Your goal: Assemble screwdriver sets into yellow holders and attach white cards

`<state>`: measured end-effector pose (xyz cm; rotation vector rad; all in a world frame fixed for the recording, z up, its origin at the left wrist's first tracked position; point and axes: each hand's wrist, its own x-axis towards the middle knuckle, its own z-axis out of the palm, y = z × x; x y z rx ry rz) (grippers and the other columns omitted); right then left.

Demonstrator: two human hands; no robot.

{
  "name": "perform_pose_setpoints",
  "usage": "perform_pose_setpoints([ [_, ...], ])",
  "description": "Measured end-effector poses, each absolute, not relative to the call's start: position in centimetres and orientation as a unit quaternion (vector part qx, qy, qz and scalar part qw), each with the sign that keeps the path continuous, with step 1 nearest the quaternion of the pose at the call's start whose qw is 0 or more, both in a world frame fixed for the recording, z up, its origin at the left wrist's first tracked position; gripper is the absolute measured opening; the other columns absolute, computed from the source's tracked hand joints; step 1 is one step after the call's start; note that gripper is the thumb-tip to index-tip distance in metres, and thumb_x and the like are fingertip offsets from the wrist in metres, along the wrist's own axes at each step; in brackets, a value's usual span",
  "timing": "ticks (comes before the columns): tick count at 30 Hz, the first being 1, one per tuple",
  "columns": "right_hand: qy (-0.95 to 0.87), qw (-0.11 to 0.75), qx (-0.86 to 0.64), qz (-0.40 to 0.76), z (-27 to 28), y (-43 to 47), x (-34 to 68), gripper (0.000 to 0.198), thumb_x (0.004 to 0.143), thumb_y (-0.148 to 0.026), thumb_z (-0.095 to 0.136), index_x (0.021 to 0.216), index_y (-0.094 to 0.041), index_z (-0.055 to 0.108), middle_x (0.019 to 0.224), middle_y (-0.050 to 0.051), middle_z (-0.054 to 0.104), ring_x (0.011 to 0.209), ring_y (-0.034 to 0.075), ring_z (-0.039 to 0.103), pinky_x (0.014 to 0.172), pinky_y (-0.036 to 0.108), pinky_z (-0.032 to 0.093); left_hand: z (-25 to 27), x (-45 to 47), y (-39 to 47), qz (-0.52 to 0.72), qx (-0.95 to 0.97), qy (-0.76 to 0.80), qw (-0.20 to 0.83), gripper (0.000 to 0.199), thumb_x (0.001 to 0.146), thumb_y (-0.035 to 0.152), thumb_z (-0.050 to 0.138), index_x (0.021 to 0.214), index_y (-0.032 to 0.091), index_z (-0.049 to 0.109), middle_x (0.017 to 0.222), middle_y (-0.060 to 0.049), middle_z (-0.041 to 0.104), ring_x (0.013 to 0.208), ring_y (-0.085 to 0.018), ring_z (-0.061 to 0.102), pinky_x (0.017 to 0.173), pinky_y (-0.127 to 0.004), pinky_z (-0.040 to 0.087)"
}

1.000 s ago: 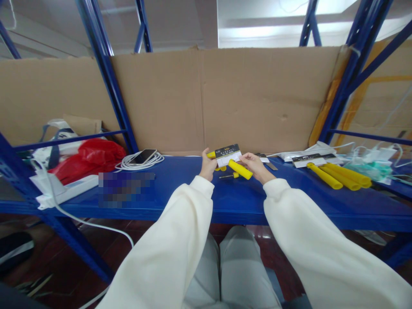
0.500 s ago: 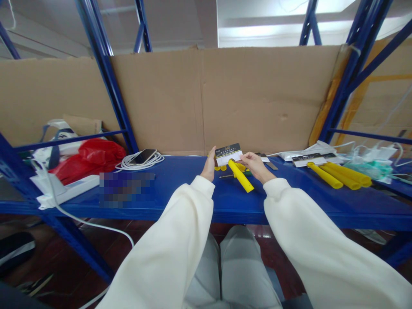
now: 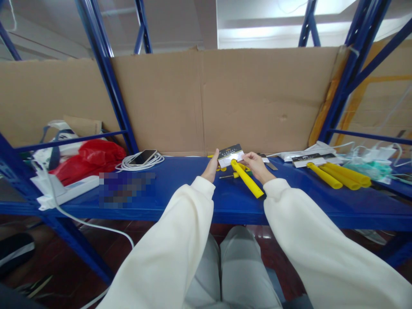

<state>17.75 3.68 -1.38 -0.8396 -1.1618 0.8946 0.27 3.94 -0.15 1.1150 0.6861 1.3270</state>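
Note:
A yellow-handled scraper (image 3: 248, 180) is between my hands above the blue table, its handle slanting down toward me to the right. Its wide end bears a black-and-white printed sleeve (image 3: 230, 155), which hides any blade beneath. My left hand (image 3: 211, 166) grips the left edge of this sleeve, thumb on top. At the right edge, my right hand (image 3: 256, 166) pinches the sleeve between thumb and fingers. Beneath the scraper lies a screwdriver (image 3: 227, 176) with a thin shaft, its handle partly covered. Other yellow pieces behind it are mostly hidden.
Several similar yellow-handled scrapers (image 3: 344, 175) lie to the right on the blue table (image 3: 180, 189). A phone (image 3: 144, 157) rests on a coiled white cable (image 3: 124, 163) at left, near a red bag (image 3: 99, 156) and a power strip (image 3: 77, 191). Cardboard (image 3: 251, 98) stands behind.
The scraper has shifted slightly right, and its handle end has swung lower toward me. Its sleeve is tilted a little more. Both hands keep their hold.

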Motion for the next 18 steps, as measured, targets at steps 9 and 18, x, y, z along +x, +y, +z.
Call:
perform_pose_setpoints([
  [9,-0.509,0.685,-0.369,0.368,-1.7,4.3,18.1,0.041,0.057,-0.04,0.083,0.059,-0.021,0.046,0.076,-0.002,0.066,0.067,0.011,0.063,0.073,0.029,0.056,0.3,0.0,2.4,0.578,0.514,0.308,0.555,0.024,0.07,0.035,0.08,0.085,0.017,0.073,0.086,-0.007,0.076,0.093,-0.023,0.07,0.077,-0.027,0.052],
  [18,-0.483,0.719,-0.382,0.322,-1.7,4.8,18.5,0.035,0.059,-0.039,0.078,0.059,-0.022,0.046,0.076,-0.002,0.064,0.073,0.013,0.062,0.075,0.029,0.053,0.4,0.1,1.6,0.587,0.481,0.348,0.55,0.074,0.07,0.007,0.073,0.137,0.023,0.047,0.082,-0.002,0.07,0.065,-0.015,0.069,0.061,-0.025,0.054],
])
